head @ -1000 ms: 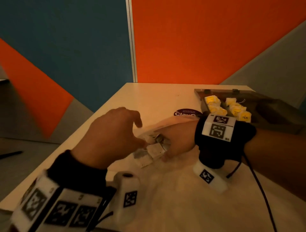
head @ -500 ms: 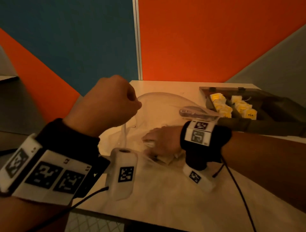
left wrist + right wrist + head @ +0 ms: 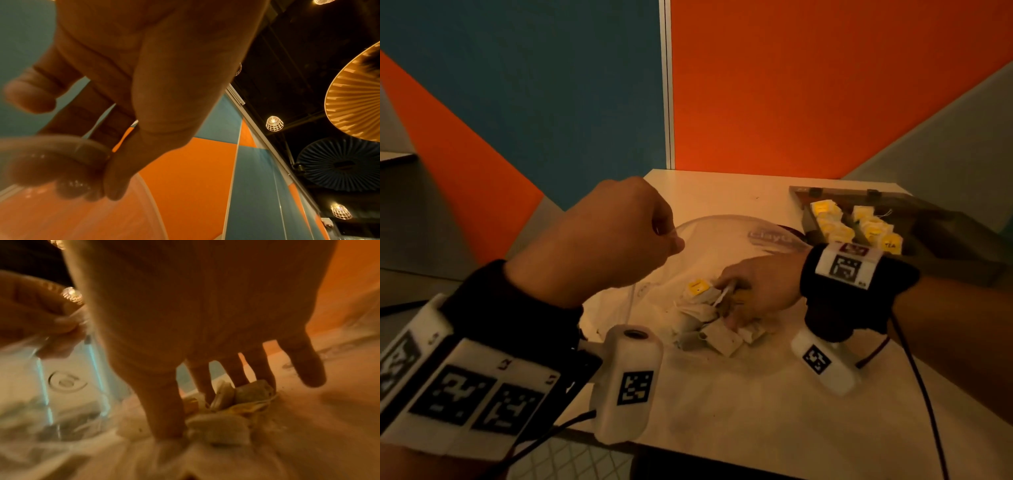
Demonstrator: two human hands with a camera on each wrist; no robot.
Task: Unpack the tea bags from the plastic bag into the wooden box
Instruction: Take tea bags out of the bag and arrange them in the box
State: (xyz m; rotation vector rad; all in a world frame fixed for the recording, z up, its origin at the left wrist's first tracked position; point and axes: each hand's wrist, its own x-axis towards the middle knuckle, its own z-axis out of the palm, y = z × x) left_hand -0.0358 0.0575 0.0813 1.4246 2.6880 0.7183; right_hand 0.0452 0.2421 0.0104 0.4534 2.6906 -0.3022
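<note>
- Part done: several tea bags (image 3: 859, 228) already lay in the box (image 3: 941, 226), beyond the right hand (image 3: 756, 287).
- Left hand (image 3: 606, 240) pinched the bag (image 3: 709, 246) open.
- Right hand, inside, grasped tea bags from the remaining pile (image 3: 709, 322).

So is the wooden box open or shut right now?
Open. The wooden box has its lid back, and yellow-tagged tea bags show inside its compartments.

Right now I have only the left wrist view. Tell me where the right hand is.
Observer: The right hand is inside the bag, fingers round a clump of tea bags.
Operator: Report the box.
Observer: The box lies open beyond the right wrist, with yellow-tagged tea bags already in it.
Operator: Say whether more are left in the bag.
Observer: Yes, several lie under and beside that hand.
</note>
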